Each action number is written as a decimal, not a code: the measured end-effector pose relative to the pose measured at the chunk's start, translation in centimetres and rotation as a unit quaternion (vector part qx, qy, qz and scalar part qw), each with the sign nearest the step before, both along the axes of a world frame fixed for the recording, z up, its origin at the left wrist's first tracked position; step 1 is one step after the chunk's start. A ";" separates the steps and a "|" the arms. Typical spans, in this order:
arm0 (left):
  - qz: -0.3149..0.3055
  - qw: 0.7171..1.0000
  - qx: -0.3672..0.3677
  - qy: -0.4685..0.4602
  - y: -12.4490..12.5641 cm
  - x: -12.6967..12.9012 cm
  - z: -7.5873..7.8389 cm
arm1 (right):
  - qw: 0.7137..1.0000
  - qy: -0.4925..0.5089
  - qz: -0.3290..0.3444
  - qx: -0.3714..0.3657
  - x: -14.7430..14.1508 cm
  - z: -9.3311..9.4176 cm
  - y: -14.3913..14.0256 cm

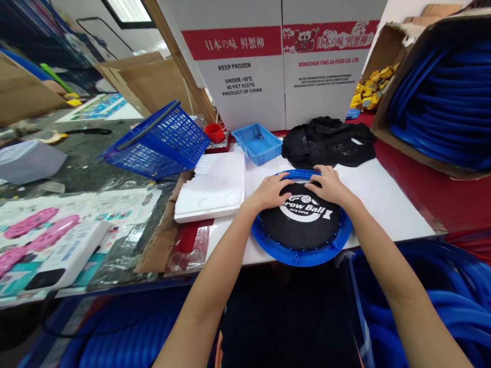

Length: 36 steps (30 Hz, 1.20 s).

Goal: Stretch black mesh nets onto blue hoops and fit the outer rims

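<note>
A round blue plastic hoop (pixel 299 254) with black mesh stretched across it lies on a white board (pixel 383 204) in front of me. The mesh (pixel 303 230) carries a white "Throw Ball" logo. My left hand (pixel 270 190) presses on the far left part of the mesh, its fingers at the hoop's rim. My right hand (pixel 330 185) rests on the far right part in the same way. Both hands lie flat on the disc, fingers together. A heap of loose black mesh pieces (pixel 330 142) lies just beyond the hoop.
A small blue tray (pixel 258 143), a red cup (pixel 215 133) and a tilted blue basket (pixel 161 140) stand at the back left. White foam (pixel 215 186) lies left of the hoop. Cardboard boxes (pixel 284 66) wall the back. Blue hoops (pixel 445 97) fill a box at right.
</note>
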<state>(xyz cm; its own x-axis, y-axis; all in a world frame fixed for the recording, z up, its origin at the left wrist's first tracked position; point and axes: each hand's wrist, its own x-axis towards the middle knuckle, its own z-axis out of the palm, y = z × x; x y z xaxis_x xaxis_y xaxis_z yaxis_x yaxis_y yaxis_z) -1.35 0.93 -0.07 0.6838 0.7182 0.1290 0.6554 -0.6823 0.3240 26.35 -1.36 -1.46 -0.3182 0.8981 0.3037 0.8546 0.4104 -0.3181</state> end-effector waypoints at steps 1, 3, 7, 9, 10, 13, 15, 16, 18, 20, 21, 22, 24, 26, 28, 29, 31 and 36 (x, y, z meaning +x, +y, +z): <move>0.002 1.000 -0.006 0.004 -0.2 -0.1 0.2 | 0.999 0.012 0.017 -0.025 0.1 0.1 0.0; 0.017 1.000 -0.024 0.005 -0.6 -0.3 0.7 | 0.992 0.042 0.073 -0.095 0.2 0.7 -0.2; 0.009 0.999 -0.050 -0.016 -1.3 -0.3 1.0 | 0.963 0.086 0.160 -0.200 0.1 2.4 -0.8; -0.025 0.998 -0.060 -0.028 -1.5 -0.4 0.9 | 0.959 0.095 0.155 -0.217 0.0 3.0 -1.0; -0.038 0.996 -0.071 -0.036 -1.5 -0.5 0.9 | 0.959 0.100 0.147 -0.220 0.0 3.1 -1.0; -0.046 0.988 -0.117 -0.086 -1.1 -0.9 1.1 | 0.959 0.114 0.135 -0.221 0.2 3.1 -1.0; -0.026 0.979 -0.143 -0.142 -0.7 -1.3 1.2 | 0.960 0.123 0.131 -0.216 0.4 2.8 -0.8; -0.007 0.974 -0.154 -0.168 -0.5 -1.5 1.1 | 0.960 0.130 0.128 -0.214 0.5 2.7 -0.8; 0.034 0.963 -0.170 -0.205 -0.2 -1.7 1.0 | 0.960 0.150 0.117 -0.206 0.6 2.5 -0.7; 0.053 0.956 -0.181 -0.224 0.0 -1.8 0.7 | 0.958 0.174 0.111 -0.198 0.7 2.3 -0.5; 0.055 0.953 -0.185 -0.233 0.1 -1.9 0.6 | 0.957 0.183 0.112 -0.195 0.7 2.3 -0.4; 0.055 0.950 -0.188 -0.242 0.2 -1.9 0.5 | 0.956 0.190 0.114 -0.193 0.7 2.2 -0.4; 0.062 0.945 -0.192 -0.257 0.2 -1.9 0.3 | 0.955 0.198 0.118 -0.189 0.8 2.1 -0.2; 0.070 0.944 -0.190 -0.261 0.3 -1.8 0.1 | 0.954 0.206 0.117 -0.183 0.8 2.0 -0.2; 0.073 0.948 -0.177 -0.256 0.4 -1.7 0.0 | 0.953 0.220 0.109 -0.180 0.7 1.8 -0.1; 0.074 0.951 -0.168 -0.250 0.4 -1.7 0.0 | 0.952 0.226 0.104 -0.180 0.7 1.7 0.0; 0.081 0.957 -0.150 -0.237 0.5 -1.5 -0.1 | 0.950 0.233 0.096 -0.185 0.7 1.5 0.3; 0.101 0.963 -0.129 -0.214 0.4 -1.3 -0.1 | 0.944 0.238 0.101 -0.207 1.1 1.1 2.0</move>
<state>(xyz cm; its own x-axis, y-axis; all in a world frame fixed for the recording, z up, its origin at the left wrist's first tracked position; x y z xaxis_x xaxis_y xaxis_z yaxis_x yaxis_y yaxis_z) -2.62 1.30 -0.19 0.4504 0.8769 0.1678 0.5354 -0.4157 0.7353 27.41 0.61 -0.40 -0.4124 0.9064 0.0912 0.4923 0.3059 -0.8149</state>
